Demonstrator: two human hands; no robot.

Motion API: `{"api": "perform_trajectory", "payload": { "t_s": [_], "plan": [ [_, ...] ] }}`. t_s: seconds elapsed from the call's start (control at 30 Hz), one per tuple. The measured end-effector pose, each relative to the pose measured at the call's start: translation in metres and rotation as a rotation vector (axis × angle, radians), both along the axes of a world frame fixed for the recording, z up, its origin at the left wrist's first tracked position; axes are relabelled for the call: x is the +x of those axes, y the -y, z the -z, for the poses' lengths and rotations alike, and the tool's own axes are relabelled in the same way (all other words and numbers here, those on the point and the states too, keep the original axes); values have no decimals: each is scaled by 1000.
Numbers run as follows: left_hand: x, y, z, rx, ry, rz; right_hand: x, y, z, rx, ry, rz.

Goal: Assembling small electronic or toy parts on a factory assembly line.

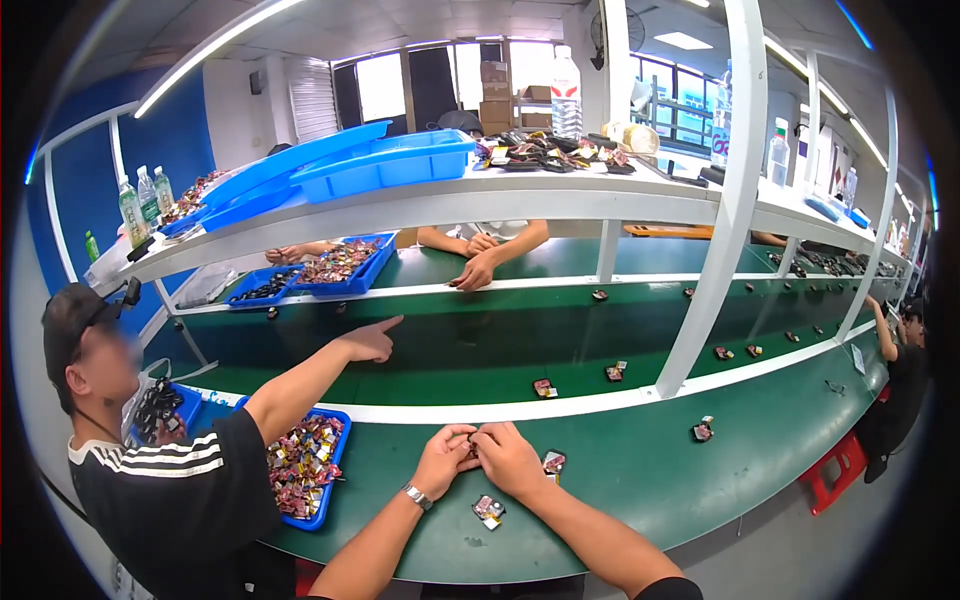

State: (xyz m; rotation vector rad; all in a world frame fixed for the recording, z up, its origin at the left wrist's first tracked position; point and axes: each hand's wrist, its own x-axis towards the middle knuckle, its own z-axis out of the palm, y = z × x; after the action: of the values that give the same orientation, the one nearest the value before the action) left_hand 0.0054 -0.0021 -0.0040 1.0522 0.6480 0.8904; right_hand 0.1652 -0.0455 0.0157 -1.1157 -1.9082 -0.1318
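My left hand (443, 458) and my right hand (508, 458) meet over the green bench (650, 480), fingers pinched together on a small dark part (472, 449) that they mostly hide. A watch sits on my left wrist. A small black and red part (489, 510) lies just below my hands, and another (553, 462) lies to the right of my right hand. A blue tray (335, 470) heaped with small red and yellow pieces stands to my left.
A person in a black cap and striped shirt (150, 480) sits at my left, an arm pointing across the green conveyor belt (480, 350), which carries scattered small parts. Hands of another person (478, 262) rest across the belt. White posts (715, 200) and a shelf with blue trays stand overhead.
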Motion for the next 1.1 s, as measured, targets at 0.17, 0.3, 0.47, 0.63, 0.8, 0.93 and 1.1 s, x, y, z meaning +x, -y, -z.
{"api": "perform_trajectory", "payload": {
  "t_s": [0.17,0.3,0.47,0.63,0.8,0.93,1.1],
  "plan": [
    [2,1,-2,2,-3,-3,2,-1,0,52,102,24],
    [1,1,-2,16,-3,-19,4,-2,1,126,182,19],
    [0,-3,0,8,4,-32,5,-2,-2,134,174,23],
    [2,0,-2,0,60,-17,6,0,0,9,110,31],
    [1,1,-4,4,18,-13,2,-1,3,-55,-29,30],
    [1,1,-4,-10,-2,-36,-2,-1,4,-45,-107,55],
    [3,1,-4,0,-13,-30,-4,-1,6,-59,-113,98]
  ]
}}
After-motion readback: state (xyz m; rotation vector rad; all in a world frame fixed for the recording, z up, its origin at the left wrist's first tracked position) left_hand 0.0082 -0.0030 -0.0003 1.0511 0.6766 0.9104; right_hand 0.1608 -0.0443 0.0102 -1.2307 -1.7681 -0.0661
